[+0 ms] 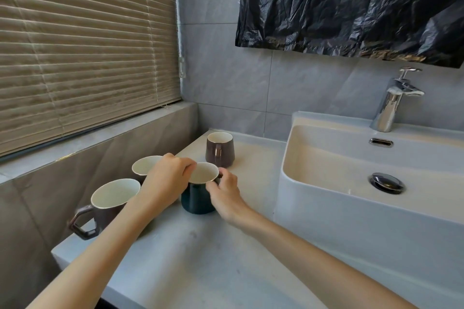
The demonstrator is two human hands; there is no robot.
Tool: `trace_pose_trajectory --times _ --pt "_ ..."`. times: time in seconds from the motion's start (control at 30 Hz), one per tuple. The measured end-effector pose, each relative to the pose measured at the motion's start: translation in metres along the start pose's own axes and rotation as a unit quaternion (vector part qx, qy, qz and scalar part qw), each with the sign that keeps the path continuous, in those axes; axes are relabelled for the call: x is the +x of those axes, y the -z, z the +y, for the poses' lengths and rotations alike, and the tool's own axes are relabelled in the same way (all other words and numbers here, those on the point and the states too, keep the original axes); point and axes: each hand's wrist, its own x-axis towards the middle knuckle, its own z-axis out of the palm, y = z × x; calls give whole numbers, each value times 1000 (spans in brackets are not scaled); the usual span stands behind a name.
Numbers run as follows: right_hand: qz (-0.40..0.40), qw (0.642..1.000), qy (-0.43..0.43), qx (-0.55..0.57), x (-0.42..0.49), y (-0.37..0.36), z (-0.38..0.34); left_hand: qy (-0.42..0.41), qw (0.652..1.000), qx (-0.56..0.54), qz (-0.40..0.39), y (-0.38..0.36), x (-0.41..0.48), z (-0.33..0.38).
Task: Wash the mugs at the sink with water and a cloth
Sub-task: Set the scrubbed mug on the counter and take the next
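Mugs, four, all upright on the pale countertop (200, 253) left of the sink.

1. Dark teal mug (197, 202), white inside, nearest the counter's middle, in my grasp.
2. Brown mug (221, 155), white inside, handle facing me, standing behind the teal one towards the tiled wall.
3. Brown mug with an angular handle (108, 206), white inside, at the counter's left edge.
4. Fourth mug (145, 164), only its white inside and rim visible behind my left wrist.

White sink basin (326, 158): metal drain stopper (386, 183) in the bottom, overflow slot (381, 142) on the back wall, chrome faucet (391, 105) on the ledge behind.

My left hand (165, 180): fingers curled, pinching the teal mug's rim on its left side.
My right hand (223, 192): fingers curled around the teal mug's right side at the handle.
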Motion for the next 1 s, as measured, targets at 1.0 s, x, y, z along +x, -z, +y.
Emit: trace_pose_trajectory --times 1.0 --pt "85 929 -201 300 122 17 -14 10 990 62 -122 -6 6 5"
